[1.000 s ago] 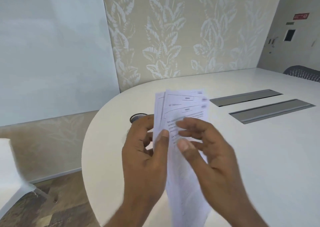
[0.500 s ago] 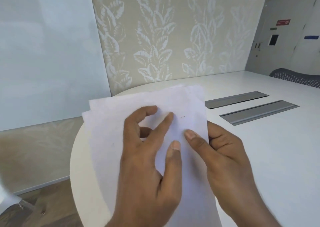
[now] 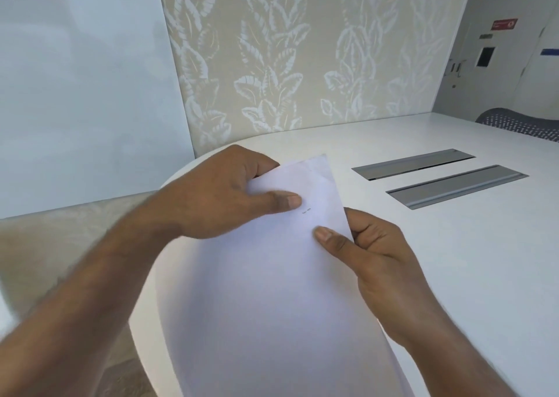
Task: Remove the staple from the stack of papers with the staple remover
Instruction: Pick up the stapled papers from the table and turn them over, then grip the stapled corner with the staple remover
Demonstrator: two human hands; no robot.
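Head view: the left hand (image 3: 211, 197) pinches the papers (image 3: 281, 275) near their top edge, thumb on the blank upper sheet. The staple (image 3: 306, 211) sits just right of that thumb. The right hand (image 3: 375, 254) grips the papers' right edge above the white table (image 3: 453, 260).

The papers (image 3: 272, 275) are white and blank on the side that shows. They are held up above the desk (image 3: 453, 260), bent in a soft curve, with one corner pointing up and away. The staple (image 3: 306, 211) is a tiny dark mark near that top corner. It is still in the papers. It sits between two thumbs.
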